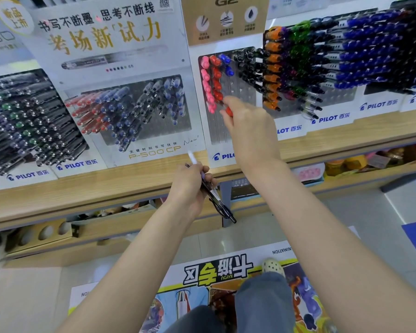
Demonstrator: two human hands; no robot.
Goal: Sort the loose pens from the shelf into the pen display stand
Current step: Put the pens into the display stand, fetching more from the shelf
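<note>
Right hand (247, 121) pinches a red pen (229, 111) at the half-filled pen display stand (216, 133) while left hand (190, 186) grips several unsorted pens (217, 198).

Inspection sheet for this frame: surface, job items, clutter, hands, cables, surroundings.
Surface: wooden shelf ledge carries the racks.
Job's things: display stand holds pink, red, blue and black columns; many slots free. Red pen at the foot of the red column.
Clutter: mixed goods on the lower shelf.
Grippers: right hand pinches the red pen; left hand grips a bundle of dark pens.
Cables: nothing seen.
Surroundings: neighbouring pen racks; floor poster.
</note>
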